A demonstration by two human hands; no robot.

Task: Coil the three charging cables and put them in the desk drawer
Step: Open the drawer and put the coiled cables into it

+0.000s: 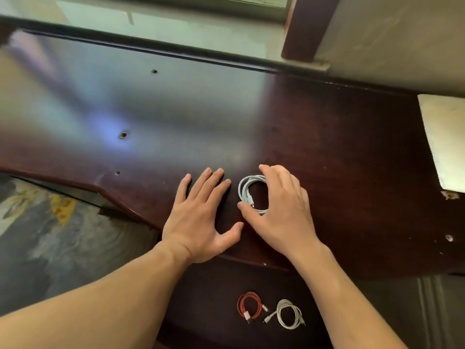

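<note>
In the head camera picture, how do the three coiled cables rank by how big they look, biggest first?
1. White cable on the desk, under the right hand; partly covered, and it sits at a different height, so its true size is unsure.
2. and 3. Cream cable and red cable in the drawer look nearly alike.

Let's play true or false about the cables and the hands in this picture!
1. The red cable is already coiled. True.
2. The right hand is on a black cable. False: it rests on a white coiled cable on the desk.
3. The left hand holds a cable. False: it lies flat and empty.
4. An off-white cable lies beside the red one. True.
</note>
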